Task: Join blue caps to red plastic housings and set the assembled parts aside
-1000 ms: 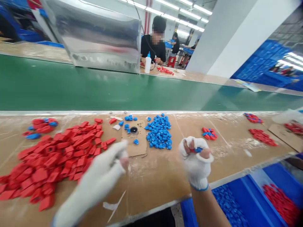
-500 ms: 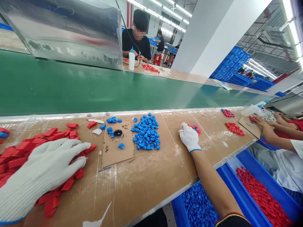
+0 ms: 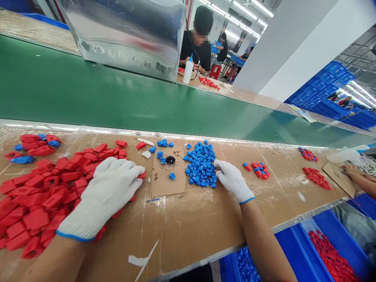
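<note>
My left hand (image 3: 110, 192), in a white glove, lies over the right side of a heap of red blocks (image 3: 38, 213). Its thumb and fingertips close on a red block (image 3: 141, 175). My right hand (image 3: 232, 179), gloved too, is at the right edge of the blue pieces (image 3: 201, 162), fingers pressed together; whatever they hold is too small to name. Between the hands lies a cardboard piece (image 3: 169, 186) with a small round dish of dark liquid (image 3: 170, 160) and a few blue pieces. Right of my right hand sits a small group of red and blue pieces (image 3: 261, 170).
A green conveyor belt (image 3: 117, 102) runs behind the table, with a metal cover (image 3: 126, 39) above it. Blue bins (image 3: 337, 243) stand below the front edge. At the far right are a person's hands (image 3: 357, 174), and another person (image 3: 196, 47) sits across the belt.
My right hand has moved left from the small red and blue group to the blue pieces. My left hand has closed on a red block. The view has shifted left.
</note>
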Tool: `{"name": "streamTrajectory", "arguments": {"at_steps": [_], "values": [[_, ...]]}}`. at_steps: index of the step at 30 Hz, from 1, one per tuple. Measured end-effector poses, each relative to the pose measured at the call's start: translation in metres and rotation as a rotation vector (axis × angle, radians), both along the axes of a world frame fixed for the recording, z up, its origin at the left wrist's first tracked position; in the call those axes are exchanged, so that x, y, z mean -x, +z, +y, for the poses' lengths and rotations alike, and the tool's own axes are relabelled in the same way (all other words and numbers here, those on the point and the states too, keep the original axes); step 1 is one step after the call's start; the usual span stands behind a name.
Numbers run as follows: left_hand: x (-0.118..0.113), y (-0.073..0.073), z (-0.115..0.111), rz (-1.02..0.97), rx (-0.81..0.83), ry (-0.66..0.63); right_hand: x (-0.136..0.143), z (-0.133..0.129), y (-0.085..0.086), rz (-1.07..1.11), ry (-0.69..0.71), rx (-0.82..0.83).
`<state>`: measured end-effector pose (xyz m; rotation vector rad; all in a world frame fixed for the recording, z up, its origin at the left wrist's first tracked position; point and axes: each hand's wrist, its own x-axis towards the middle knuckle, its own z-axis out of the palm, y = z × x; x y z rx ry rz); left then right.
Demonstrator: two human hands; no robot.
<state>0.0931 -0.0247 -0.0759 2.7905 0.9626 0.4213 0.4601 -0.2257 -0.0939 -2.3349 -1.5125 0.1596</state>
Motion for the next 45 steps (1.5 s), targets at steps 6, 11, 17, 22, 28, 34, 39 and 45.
{"name": "streamTrajectory", "arguments": {"at_steps": [6, 11, 17, 22, 28, 34, 39, 45], "values": [[0.008, 0.007, 0.004, -0.181, 0.042, 0.163, -0.013, 0.007, 0.0, 0.128, 0.039, -0.038], [0.007, 0.01, -0.005, -0.521, 0.21, 0.248, -0.005, 0.021, 0.03, 0.202, 0.05, -0.183], [-0.011, 0.011, -0.034, -1.095, 0.772, 0.004, 0.078, 0.074, 0.093, 0.366, 0.491, -0.448], [-0.018, 0.007, -0.047, -1.145, 1.181, -0.162, 0.139, 0.101, 0.112, 0.197, 0.927, -0.444], [-0.02, 0.021, -0.047, -0.878, 1.228, -0.197, 0.156, 0.107, 0.095, 0.246, 1.091, -0.369], [-0.02, 0.015, -0.049, -0.956, 1.408, -0.185, 0.155, 0.11, 0.09, 0.314, 1.088, -0.415], [-0.022, 0.01, -0.044, -1.076, 1.4, -0.084, 0.143, 0.116, 0.091, 0.387, 1.054, -0.484], [-0.014, 0.024, -0.018, -1.453, 1.425, 0.142, 0.105, 0.123, 0.082, 0.266, 0.719, -0.293]]}}
